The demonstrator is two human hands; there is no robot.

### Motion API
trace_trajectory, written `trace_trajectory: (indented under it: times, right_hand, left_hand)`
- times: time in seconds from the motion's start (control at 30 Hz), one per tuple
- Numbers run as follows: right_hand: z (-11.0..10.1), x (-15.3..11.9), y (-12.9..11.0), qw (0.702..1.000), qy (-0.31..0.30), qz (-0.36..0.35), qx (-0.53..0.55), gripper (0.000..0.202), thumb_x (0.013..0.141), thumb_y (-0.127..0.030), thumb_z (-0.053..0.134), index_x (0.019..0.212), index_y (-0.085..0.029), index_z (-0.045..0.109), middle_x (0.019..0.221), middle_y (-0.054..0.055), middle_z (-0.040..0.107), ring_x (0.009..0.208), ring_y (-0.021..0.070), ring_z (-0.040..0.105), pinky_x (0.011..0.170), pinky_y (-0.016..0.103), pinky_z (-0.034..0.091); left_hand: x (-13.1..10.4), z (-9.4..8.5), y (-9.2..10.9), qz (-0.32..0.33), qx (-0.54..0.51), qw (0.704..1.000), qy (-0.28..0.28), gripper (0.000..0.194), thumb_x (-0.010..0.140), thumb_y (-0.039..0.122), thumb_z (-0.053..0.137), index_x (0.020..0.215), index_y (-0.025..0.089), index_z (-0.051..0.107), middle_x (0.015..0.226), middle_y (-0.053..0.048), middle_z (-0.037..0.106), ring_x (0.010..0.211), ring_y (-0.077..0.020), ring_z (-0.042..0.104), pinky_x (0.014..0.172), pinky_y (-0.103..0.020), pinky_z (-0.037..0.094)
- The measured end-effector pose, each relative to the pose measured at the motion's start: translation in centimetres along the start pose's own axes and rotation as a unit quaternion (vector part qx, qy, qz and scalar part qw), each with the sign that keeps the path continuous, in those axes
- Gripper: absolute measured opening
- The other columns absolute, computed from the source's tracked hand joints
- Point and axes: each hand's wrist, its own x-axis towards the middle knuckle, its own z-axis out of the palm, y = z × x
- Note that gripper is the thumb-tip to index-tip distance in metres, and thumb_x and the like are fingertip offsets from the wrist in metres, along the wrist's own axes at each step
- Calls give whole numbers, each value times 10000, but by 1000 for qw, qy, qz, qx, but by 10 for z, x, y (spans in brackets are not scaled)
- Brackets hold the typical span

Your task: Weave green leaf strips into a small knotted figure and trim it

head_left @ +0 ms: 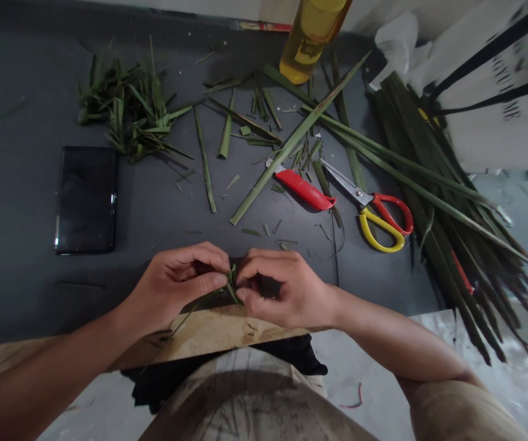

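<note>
A small folded piece of green leaf strip (231,283) is held between my two hands, just above the table's front edge. My left hand (184,278) pinches it from the left with thumb and fingertips. From the other side, the fingertips of my right hand (286,285) close on its right end, though they partly cover what they grip. A thin tail of leaf (190,313) hangs from the piece down past my left thumb. Beyond my right hand lie a red-handled knife (305,190) and scissors (365,202) with one red and one yellow handle.
A black phone-like device (86,199) lies at left, below a heap of folded leaf pieces (130,110). Leaf scraps (225,131) are scattered mid-table. A bottle of yellow liquid (312,43) stands at the back. Long leaves (448,214) overhang the right edge beside a white bag (507,92).
</note>
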Motion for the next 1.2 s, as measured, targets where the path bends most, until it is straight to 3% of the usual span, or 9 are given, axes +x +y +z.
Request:
trace_trajectory:
  times: [0.57,0.83,1.03,1.2]
  right_hand:
    - [3,0,2,999,24,-20,-23,99,891,-93,644,851,-179,672,766,4,673,619,91,585,601,211,490]
    - [6,-2,6,995,45,-62,-65,129,854,-60,631,844,-184,668,764,15,676,638,100,585,607,213,478]
    - [3,0,6,993,27,-96,-61,131,881,-57,645,876,-181,688,757,16,691,655,102,613,614,206,494]
    - [6,-1,8,988,52,-104,-100,128,888,-80,628,882,-199,675,767,12,712,648,99,633,606,206,503]
  left_hand:
    - [0,2,-2,7,6,1000,0,78,860,191,878,887,262,863,904,-8,759,862,-102,705,767,-141,554]
    - [-2,3,-4,-23,-6,1000,6,50,842,227,898,871,243,860,905,-24,753,857,-124,702,773,-180,562]
    - [-3,0,-7,-63,-26,998,-12,63,845,260,903,885,260,855,929,-12,756,866,-120,695,778,-184,553]
    - [-3,-1,-5,-53,-16,998,-19,55,859,247,889,892,269,850,920,0,757,866,-111,691,784,-178,543]
